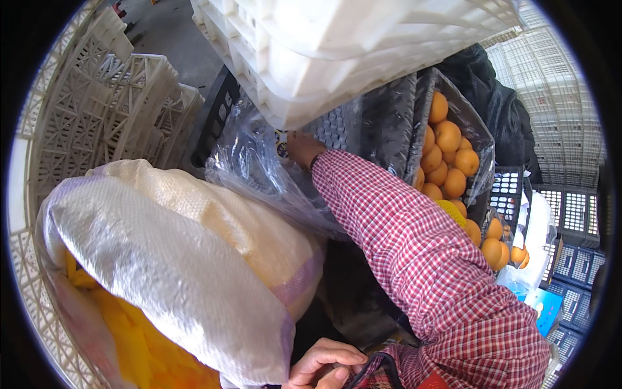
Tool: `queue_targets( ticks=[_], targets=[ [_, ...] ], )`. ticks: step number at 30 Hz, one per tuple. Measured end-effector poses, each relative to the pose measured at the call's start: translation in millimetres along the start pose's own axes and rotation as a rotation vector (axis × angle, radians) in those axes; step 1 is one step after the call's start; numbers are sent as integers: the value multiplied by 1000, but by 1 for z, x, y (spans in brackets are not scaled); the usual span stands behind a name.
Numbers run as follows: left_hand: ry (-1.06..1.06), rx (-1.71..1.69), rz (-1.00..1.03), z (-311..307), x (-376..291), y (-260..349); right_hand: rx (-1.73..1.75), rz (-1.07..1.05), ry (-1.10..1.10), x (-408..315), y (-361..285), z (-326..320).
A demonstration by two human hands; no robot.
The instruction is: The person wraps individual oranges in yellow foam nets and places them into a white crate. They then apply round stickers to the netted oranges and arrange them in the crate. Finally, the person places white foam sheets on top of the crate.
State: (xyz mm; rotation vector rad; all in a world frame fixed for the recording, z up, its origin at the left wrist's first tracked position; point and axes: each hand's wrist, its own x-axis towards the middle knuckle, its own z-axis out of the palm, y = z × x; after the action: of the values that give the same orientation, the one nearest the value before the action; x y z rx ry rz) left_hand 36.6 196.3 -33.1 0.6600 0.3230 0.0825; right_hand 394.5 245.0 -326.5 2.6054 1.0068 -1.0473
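My right hand [304, 149] reaches forward beneath the corner of a white plastic crate [296, 73]. Its fingertips are beside round printed stickers [281, 144], and I cannot tell whether they grip them. Around that hand lies clear plastic film [252, 155] over a dark crate [214, 116]. Low in the picture, my left hand [325, 362] is near my body with fingers curled, next to a white woven sack [170, 272]. Whether it holds anything is hidden. Yellow and orange material [141, 340] shows inside the sack's opening.
Round orange fruit [447, 136] fills a film-lined crate [486, 141] right of my forearm. More fruit [493, 250] sits in clear bags nearby. White lattice crates [141, 107] stand at left, others [544, 97] at right. Dark blue crates [576, 267] and a blue box [543, 309] are lower right.
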Motion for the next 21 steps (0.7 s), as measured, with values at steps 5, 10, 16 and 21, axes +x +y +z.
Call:
queue_targets(
  ticks=[5, 10, 16, 21],
  targets=[
    [28, -25, 31, -11, 20, 3, -201, -55, 200, 12, -4, 42],
    [20, -34, 9, -15, 25, 8, -280, -158, 161, 5, -11, 46],
    [96, -61, -90, -3, 15, 12, -142, -322, 104, -60, -16, -37],
    [16, -155, -91, 11, 3, -5, -305, -546, 595, -164, 3, -106]
  ],
)
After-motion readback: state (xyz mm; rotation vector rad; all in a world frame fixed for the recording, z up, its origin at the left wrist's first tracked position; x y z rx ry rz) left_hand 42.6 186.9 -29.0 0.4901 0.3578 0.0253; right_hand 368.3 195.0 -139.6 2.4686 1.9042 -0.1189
